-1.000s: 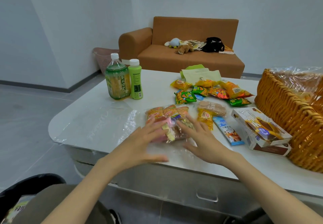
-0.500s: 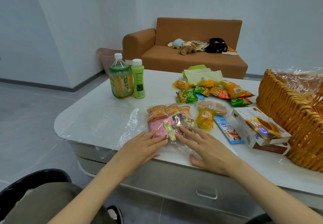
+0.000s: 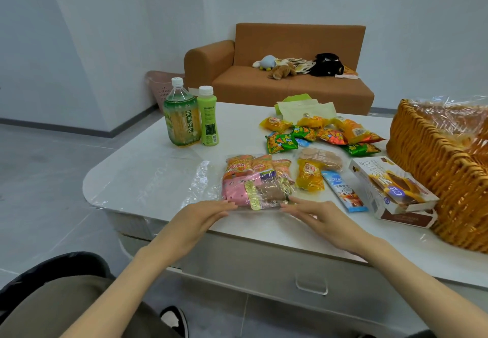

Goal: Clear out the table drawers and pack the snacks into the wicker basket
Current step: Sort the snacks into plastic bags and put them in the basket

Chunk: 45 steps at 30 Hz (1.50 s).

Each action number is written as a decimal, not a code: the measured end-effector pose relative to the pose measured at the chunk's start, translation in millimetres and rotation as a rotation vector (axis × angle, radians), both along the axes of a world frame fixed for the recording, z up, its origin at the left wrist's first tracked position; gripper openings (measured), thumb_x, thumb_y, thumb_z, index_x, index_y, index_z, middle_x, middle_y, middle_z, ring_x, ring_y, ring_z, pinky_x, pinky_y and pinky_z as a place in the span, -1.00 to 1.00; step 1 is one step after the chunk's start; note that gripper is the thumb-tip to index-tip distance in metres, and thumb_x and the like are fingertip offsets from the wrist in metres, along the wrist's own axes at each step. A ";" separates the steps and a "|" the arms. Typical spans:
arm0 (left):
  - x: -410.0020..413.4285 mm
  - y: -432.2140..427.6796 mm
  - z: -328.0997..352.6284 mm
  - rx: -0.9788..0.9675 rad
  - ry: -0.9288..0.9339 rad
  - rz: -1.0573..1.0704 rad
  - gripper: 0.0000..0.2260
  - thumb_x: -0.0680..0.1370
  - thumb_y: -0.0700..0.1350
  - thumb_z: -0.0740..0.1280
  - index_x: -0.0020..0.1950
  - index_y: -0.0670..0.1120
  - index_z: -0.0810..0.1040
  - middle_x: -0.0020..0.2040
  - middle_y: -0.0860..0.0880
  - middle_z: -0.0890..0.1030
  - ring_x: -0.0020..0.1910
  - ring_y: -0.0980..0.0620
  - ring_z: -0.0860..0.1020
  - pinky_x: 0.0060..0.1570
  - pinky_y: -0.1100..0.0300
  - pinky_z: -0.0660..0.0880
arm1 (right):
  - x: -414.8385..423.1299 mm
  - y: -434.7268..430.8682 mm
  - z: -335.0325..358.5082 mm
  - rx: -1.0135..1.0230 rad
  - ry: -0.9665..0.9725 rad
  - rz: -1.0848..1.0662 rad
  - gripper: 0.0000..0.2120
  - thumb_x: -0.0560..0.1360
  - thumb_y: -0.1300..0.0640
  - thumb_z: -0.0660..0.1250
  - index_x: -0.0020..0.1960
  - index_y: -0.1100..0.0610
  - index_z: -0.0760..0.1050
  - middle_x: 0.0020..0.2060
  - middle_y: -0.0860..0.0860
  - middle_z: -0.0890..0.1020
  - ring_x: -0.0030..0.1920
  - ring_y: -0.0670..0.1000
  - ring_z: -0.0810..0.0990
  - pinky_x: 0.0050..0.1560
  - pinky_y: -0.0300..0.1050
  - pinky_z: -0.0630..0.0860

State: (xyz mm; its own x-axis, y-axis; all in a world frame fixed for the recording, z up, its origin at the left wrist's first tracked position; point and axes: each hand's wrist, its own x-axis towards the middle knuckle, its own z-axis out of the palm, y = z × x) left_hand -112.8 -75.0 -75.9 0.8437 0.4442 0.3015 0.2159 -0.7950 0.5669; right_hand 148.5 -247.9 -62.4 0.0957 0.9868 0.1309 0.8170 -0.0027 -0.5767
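A person sits at a white tabletop (image 3: 148,168), seen from their own head. Both forearms reach in from the bottom edge. The left hand (image 3: 203,216) and right hand (image 3: 317,216) lie low with fingers straight and close together, gripping nothing. Their tips touch the near corners of a clear plastic bag of snacks (image 3: 256,182) that lies flat near the tabletop's front edge. Glare on the wrap blurs most of the labels inside.

To the right lie a yellow packet (image 3: 309,176), a blue sachet (image 3: 343,189) and a white biscuit box (image 3: 390,187). The box touches the wicker basket (image 3: 433,168), which is cut off by the right edge. Crinkled clear plastic hides the basket's contents. Small snack packets (image 3: 317,134) are scattered further back, and two green bottles (image 3: 190,116) stand upright at the left.

Below the tabletop, a drawer front with a metal handle (image 3: 311,286) shows. A brown sofa (image 3: 277,84) stands behind, with items too small to make out.
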 end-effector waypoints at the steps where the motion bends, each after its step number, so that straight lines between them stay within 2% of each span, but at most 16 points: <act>1: 0.7 0.5 1.7 -0.064 -0.010 0.039 -0.70 0.58 0.13 0.16 0.23 0.18 0.56 0.21 0.28 0.55 0.22 0.39 0.45 0.25 0.40 0.35 | -1.0 0.4 4.5 -0.002 0.131 -0.032 -0.75 0.57 -0.02 0.22 0.18 -0.23 0.54 0.24 -0.29 0.46 0.33 -0.35 0.33 0.23 -0.49 0.30; 3: 5.7 -1.0 4.6 -0.137 -0.046 0.097 -0.72 0.58 0.08 0.17 0.11 0.11 0.64 0.06 0.30 0.63 0.11 0.35 0.54 0.19 0.32 0.42 | -0.7 2.5 8.7 -0.022 0.319 -0.058 -0.75 0.49 -0.10 0.24 0.09 -0.15 0.63 0.16 -0.20 0.58 0.25 -0.27 0.48 0.19 -0.39 0.41; 5: 13.0 -3.8 6.8 -0.188 -0.098 0.157 -0.78 0.60 0.01 0.23 0.01 0.06 0.68 -0.07 0.27 0.66 0.00 0.29 0.59 0.10 0.28 0.46 | -1.1 4.7 9.9 -0.014 0.387 -0.111 -0.73 0.49 -0.12 0.26 0.01 -0.07 0.68 0.02 -0.15 0.68 0.16 -0.10 0.58 0.20 -0.14 0.47; 6: 16.6 -4.7 8.5 -0.220 -0.130 0.198 -0.81 0.59 -0.02 0.27 -0.03 0.04 0.69 -0.12 0.24 0.68 -0.04 0.28 0.60 0.04 0.30 0.47 | -1.7 5.7 10.6 0.002 0.408 -0.152 -0.73 0.52 -0.10 0.26 -0.03 -0.04 0.70 -0.04 -0.13 0.70 0.10 -0.09 0.61 0.17 -0.11 0.48; 9: 25.5 -6.1 10.5 -0.340 -0.229 0.338 -0.92 0.51 -0.06 0.42 -0.16 0.05 0.70 -0.24 0.17 0.69 -0.17 0.25 0.63 -0.06 0.37 0.50 | -6.4 10.1 6.8 0.068 0.464 -0.297 -0.74 0.56 -0.02 0.27 -0.12 0.02 0.70 -0.17 -0.14 0.71 -0.07 -0.23 0.62 0.01 -0.30 0.43; 12: 31.1 -7.3 8.8 -0.451 -0.281 0.496 -0.95 0.42 -0.01 0.50 -0.23 0.05 0.69 -0.29 0.14 0.68 -0.22 0.23 0.63 -0.12 0.34 0.51 | -10.8 17.5 -2.0 0.139 0.427 -0.449 -0.78 0.51 0.00 0.36 -0.25 0.04 0.68 -0.31 -0.10 0.69 -0.22 -0.14 0.60 -0.16 -0.25 0.43; 15: 36.7 -11.1 7.4 -0.382 -0.245 0.574 -0.91 0.42 0.03 0.49 -0.23 0.04 0.68 -0.29 0.15 0.66 -0.24 0.32 0.58 -0.22 0.41 0.42 | -10.5 23.4 -7.1 0.146 0.312 -0.524 -0.74 0.48 0.04 0.39 -0.34 0.09 0.64 -0.41 -0.03 0.65 -0.34 -0.10 0.56 -0.27 -0.18 0.41; 20: 44.9 -17.0 8.3 -0.294 -0.139 0.588 -0.87 0.46 0.00 0.45 -0.28 0.03 0.62 -0.30 0.16 0.52 -0.25 0.18 0.48 -0.28 0.30 0.36 | -7.0 29.6 -8.7 0.094 0.185 -0.594 -0.72 0.45 -0.02 0.42 -0.34 0.13 0.62 -0.42 -0.01 0.62 -0.35 -0.05 0.55 -0.33 -0.13 0.40; 23: 45.2 -18.4 5.9 -0.254 -0.086 0.595 -0.88 0.48 0.04 0.43 -0.20 0.03 0.61 -0.19 0.09 0.53 -0.21 0.20 0.48 -0.27 0.29 0.37 | -5.4 32.5 -6.6 0.033 0.155 -0.624 -0.70 0.44 -0.10 0.41 -0.33 0.09 0.61 -0.43 -0.06 0.60 -0.35 -0.08 0.55 -0.32 -0.13 0.43; 26: 44.9 -19.3 4.9 -0.209 -0.041 0.626 -0.84 0.46 0.08 0.43 -0.08 0.04 0.55 -0.07 0.05 0.49 -0.12 0.12 0.50 -0.21 0.22 0.38 | -6.7 35.2 -8.0 0.000 0.101 -0.686 -0.70 0.43 -0.17 0.39 -0.28 0.05 0.57 -0.38 -0.08 0.61 -0.26 -0.05 0.58 -0.25 -0.10 0.48; 30: 45.3 -18.2 8.3 -0.344 -0.060 0.621 -0.41 0.42 0.04 0.49 0.35 -0.05 0.33 0.10 0.01 0.47 -0.01 0.04 0.49 -0.04 0.18 0.43 | -5.5 36.7 -8.5 0.006 0.031 -0.761 -0.54 0.33 -0.20 0.47 -0.02 0.05 0.36 -0.18 -0.09 0.54 -0.12 0.01 0.52 -0.28 -0.08 0.35; 32: 46.6 -15.9 10.4 -0.429 -0.011 0.569 -0.37 0.45 0.02 0.46 0.44 -0.09 0.29 0.14 -0.05 0.54 -0.01 0.06 0.49 -0.03 0.22 0.39 | -6.8 36.0 -9.3 0.085 -0.027 -0.733 -0.54 0.33 -0.12 0.50 0.02 0.04 0.33 -0.13 -0.08 0.48 -0.09 0.01 0.47 -0.28 -0.10 0.30; 36: 48.1 -7.4 12.4 -0.476 0.073 0.521 -0.46 0.47 0.01 0.44 0.39 -0.13 0.40 -0.06 -0.07 0.64 -0.05 0.03 0.57 -0.05 0.22 0.41 | -25.6 41.6 -15.0 0.464 -0.459 -0.520 -0.76 0.36 0.23 0.42 0.00 0.08 0.49 -0.06 -0.01 0.54 -0.04 0.07 0.50 -0.22 -0.12 0.40; 38: 50.1 -4.3 11.5 -0.549 0.049 0.516 -0.49 0.46 -0.01 0.46 0.35 -0.14 0.45 -0.09 -0.12 0.66 -0.06 -0.02 0.60 0.00 0.13 0.49 | -35.2 47.5 -19.4 0.576 -0.608 -0.279 -0.75 0.42 0.23 0.26 0.06 0.09 0.58 0.06 0.01 0.62 0.05 0.12 0.55 -0.02 -0.04 0.44; 41: 52.6 -2.9 10.8 -0.744 -0.043 0.510 -0.52 0.42 -0.08 0.51 0.28 -0.20 0.48 -0.06 -0.22 0.67 -0.15 -0.04 0.62 0.02 0.04 0.56 | -49.6 52.3 -26.1 0.471 -0.726 -0.027 -0.59 0.44 0.19 0.14 0.24 0.05 0.55 0.29 -0.05 0.54 0.26 0.06 0.49 0.30 0.03 0.34; 45: 54.7 -3.2 16.0 -0.995 -0.160 0.489 -0.51 0.44 -0.23 0.49 0.31 -0.27 0.43 -0.08 -0.21 0.64 -0.27 0.08 0.61 -0.26 0.28 0.57 | -54.2 55.2 -33.1 0.285 -0.676 0.032 -0.52 0.51 0.12 0.12 0.42 0.07 0.39 0.42 -0.06 0.41 0.45 0.06 0.32 0.42 0.05 0.31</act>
State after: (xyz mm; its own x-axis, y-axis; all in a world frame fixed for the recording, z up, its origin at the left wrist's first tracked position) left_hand -58.1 -78.2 -59.9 0.4957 0.8211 -0.2829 0.2487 0.1779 0.9521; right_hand 94.3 -192.7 -95.6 -0.1249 0.9064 0.4034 0.9917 0.1018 0.0783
